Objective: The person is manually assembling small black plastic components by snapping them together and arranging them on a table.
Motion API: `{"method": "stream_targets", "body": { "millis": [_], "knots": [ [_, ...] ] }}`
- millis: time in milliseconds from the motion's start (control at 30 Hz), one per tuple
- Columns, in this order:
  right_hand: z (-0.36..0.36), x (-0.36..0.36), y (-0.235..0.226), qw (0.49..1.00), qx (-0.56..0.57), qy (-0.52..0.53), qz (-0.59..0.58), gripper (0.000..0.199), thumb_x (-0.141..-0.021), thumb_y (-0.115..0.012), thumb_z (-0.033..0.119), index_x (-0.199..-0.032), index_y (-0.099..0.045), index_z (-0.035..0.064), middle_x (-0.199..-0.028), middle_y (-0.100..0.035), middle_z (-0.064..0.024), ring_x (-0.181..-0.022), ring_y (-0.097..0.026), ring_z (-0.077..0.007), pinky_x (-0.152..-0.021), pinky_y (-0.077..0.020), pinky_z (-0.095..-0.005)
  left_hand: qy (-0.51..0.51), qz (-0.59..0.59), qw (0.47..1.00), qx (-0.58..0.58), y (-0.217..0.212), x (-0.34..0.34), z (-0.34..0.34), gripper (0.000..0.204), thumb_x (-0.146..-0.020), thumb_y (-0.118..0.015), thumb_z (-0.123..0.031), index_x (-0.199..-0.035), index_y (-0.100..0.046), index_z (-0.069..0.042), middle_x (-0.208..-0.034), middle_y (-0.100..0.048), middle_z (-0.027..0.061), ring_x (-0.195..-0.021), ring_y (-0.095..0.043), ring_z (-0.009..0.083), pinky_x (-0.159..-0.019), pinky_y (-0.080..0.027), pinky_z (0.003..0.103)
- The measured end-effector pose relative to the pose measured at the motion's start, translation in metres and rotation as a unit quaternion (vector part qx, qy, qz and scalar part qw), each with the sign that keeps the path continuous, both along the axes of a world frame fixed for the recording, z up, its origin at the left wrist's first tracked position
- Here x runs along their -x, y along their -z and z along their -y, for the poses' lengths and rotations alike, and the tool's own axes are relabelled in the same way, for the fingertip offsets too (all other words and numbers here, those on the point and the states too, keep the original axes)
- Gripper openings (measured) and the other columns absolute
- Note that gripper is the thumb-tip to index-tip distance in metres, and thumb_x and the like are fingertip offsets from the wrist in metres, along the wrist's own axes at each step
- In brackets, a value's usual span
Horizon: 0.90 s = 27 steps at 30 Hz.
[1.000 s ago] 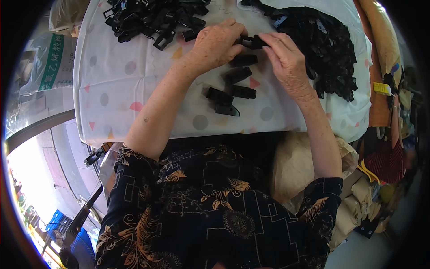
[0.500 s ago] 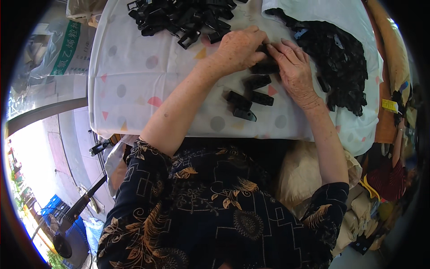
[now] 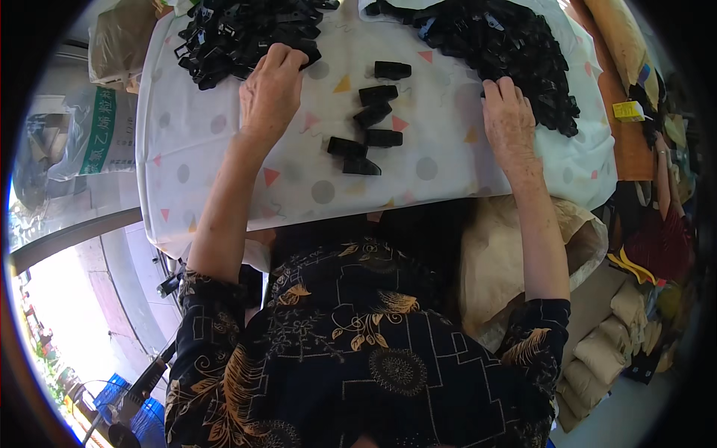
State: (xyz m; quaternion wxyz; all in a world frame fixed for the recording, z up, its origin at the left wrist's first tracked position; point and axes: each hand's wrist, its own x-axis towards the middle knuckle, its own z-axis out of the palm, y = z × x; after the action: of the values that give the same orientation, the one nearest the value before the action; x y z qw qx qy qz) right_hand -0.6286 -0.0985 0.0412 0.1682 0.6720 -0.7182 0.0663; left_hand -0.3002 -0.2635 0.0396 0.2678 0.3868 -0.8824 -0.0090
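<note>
My left hand [image 3: 272, 93] is at the near right edge of a heap of black plastic parts [image 3: 239, 37]. Its fingers are bent closed around one black plastic part [image 3: 311, 57] there. My right hand [image 3: 511, 119] is at the near edge of a second heap of small black plastic pieces [image 3: 508, 45]. Its fingers are curled together, and what they pinch is hidden. Between my hands, several black block-shaped pieces [image 3: 378, 95] lie in a loose column on the patterned tablecloth [image 3: 426, 168]. The nearest piece [image 3: 362, 166] has a slanted end.
A white cloth or bag [image 3: 373, 9] lies under the right heap. A yellow box [image 3: 628, 112] is beyond the table's right side. An open pale sack [image 3: 497, 261] stands below the front edge. At left is a clear plastic bag [image 3: 67, 134]; another person's sleeve [image 3: 661, 246] shows far right.
My hands were together over a black piece at mid-table. They have parted, the left to the left heap and the right to the right heap. The column of pieces is now uncovered; the view has shifted.
</note>
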Motion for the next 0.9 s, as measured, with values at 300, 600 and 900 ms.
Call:
{"method": "stream_targets", "body": {
  "millis": [300, 600, 900],
  "knots": [
    [0.01, -0.014, -0.006, 0.923, 0.03, -0.021, 0.382, 0.026, -0.091, -0.066, 0.003, -0.116, -0.063, 0.0061, -0.097, -0.06, -0.0063, -0.08, -0.065, -0.0179, -0.069, -0.0533, -0.0309, 0.055, -0.047, 0.994, -0.085, -0.004, 0.038, 0.006, 0.017, -0.086, -0.061, -0.007, -0.103, -0.064, -0.011, -0.103, -0.063, 0.0065, -0.092, -0.067, 0.031, -0.078, -0.054, 0.042],
    [0.017, -0.012, -0.004, 0.853, -0.053, -0.059, 0.516, 0.033, -0.087, -0.07, -0.003, -0.119, -0.065, 0.0041, -0.092, -0.057, 0.0006, -0.074, -0.057, -0.0075, -0.066, -0.0488, -0.0245, 0.174, -0.042, 0.967, -0.18, 0.003, 0.107, 0.026, 0.027, -0.087, -0.066, -0.016, -0.113, -0.063, -0.01, -0.101, -0.07, 0.0092, -0.092, -0.068, 0.0296, -0.081, -0.052, 0.041],
    [0.033, -0.01, -0.01, 0.931, -0.045, -0.186, 0.312, 0.027, -0.085, -0.075, 0.001, -0.11, -0.067, 0.0012, -0.091, -0.059, -0.0049, -0.075, -0.06, -0.0128, -0.067, -0.0485, -0.0262, 0.2, -0.039, 0.96, -0.192, 0.007, 0.094, 0.024, 0.027, -0.085, -0.069, -0.022, -0.109, -0.064, -0.01, -0.097, -0.063, 0.0093, -0.089, -0.064, 0.0301, -0.078, -0.051, 0.043]
  ]
}}
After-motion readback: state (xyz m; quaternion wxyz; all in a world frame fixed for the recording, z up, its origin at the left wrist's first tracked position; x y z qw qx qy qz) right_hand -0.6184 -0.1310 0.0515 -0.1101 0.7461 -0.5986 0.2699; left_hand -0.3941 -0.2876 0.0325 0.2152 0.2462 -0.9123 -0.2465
